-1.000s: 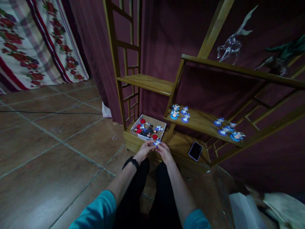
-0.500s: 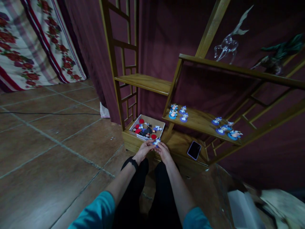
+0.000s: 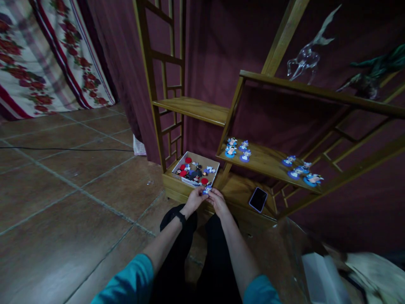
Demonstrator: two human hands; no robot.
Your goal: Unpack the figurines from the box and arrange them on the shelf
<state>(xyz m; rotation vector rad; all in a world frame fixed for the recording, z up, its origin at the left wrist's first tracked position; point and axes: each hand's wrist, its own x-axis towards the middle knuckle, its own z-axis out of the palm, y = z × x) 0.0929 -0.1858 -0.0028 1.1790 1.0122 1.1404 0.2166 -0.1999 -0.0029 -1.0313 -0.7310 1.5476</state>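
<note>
Between my two hands is a small white-and-purple figurine [image 3: 207, 189], just in front of the box. My left hand [image 3: 194, 200] grips it from the left, and my right hand [image 3: 217, 201] has its fingertips closed on its right side. Beyond them a shallow cardboard box [image 3: 210, 162] holds several jumbled figurines, some with red bases. On the shelf [image 3: 264, 159] to the right, several blue and purple figurines stand in two groups: a left group with a purple figurine [image 3: 245, 156] and a right group with a blue figurine [image 3: 313, 180].
A phone [image 3: 258, 199] lies on the low wooden ledge right of my hands. Higher up stand a clear glass animal [image 3: 305, 61] and a dark green sculpture [image 3: 370, 71]. A bare wooden shelf [image 3: 193, 109] juts out above the box. A white container [image 3: 324, 276] sits at lower right.
The figurine in my hands has tipped and dropped slightly, with my fingers shifting around it. The view has moved a little; the shelf figurines stand as before.
</note>
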